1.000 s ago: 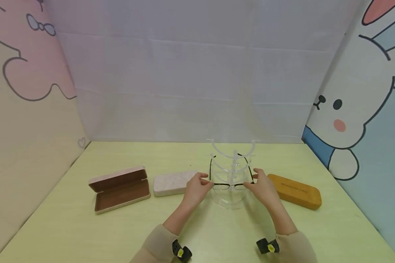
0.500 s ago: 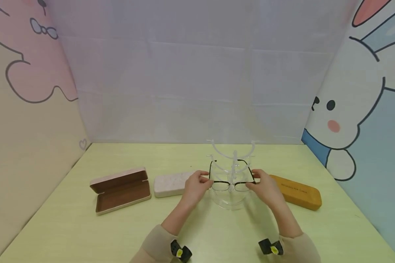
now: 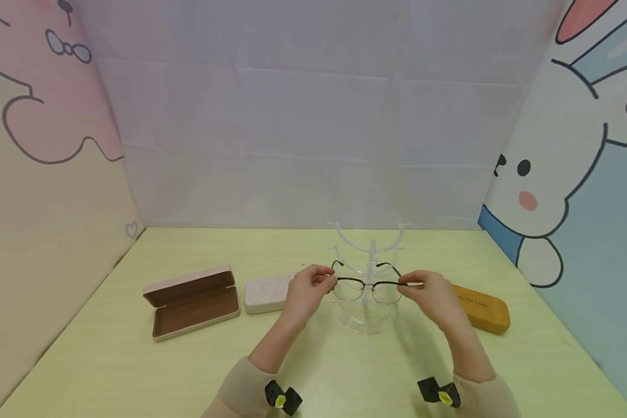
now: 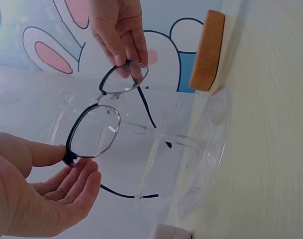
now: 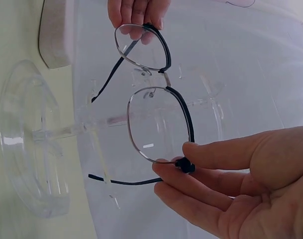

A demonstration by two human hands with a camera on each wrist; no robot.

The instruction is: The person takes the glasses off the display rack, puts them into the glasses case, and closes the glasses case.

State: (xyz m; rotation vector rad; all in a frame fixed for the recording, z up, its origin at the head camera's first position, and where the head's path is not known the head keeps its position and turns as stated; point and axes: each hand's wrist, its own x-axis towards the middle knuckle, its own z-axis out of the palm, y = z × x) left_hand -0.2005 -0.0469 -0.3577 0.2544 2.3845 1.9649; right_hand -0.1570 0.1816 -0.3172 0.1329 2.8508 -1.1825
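Observation:
A pair of eyeglasses (image 3: 372, 284) with a black upper rim and thin metal lower rim is held by both hands, temples unfolded and pointing away. My left hand (image 3: 308, 293) pinches the frame's left hinge corner between thumb and fingers. At the opposite corner, my right hand (image 3: 432, 299) pinches the other hinge. Directly behind the lenses stands a clear acrylic glasses stand (image 3: 373, 252) with curved tiers and a round base. In the left wrist view, the temples (image 4: 147, 107) reach back alongside the stand; whether they touch it I cannot tell.
An open case (image 3: 195, 303) with brown lining lies at the left. A closed white marbled case (image 3: 265, 295) sits behind my left hand. The closed mustard case (image 3: 485, 309) lies beyond my right hand, partly covered by it. A pale cloth wall (image 3: 303, 116) closes off the back.
The eyeglasses have come up and toward me, away from the stand, with both hands still gripping the corners. The hands have spread slightly outward. The cases have stayed put.

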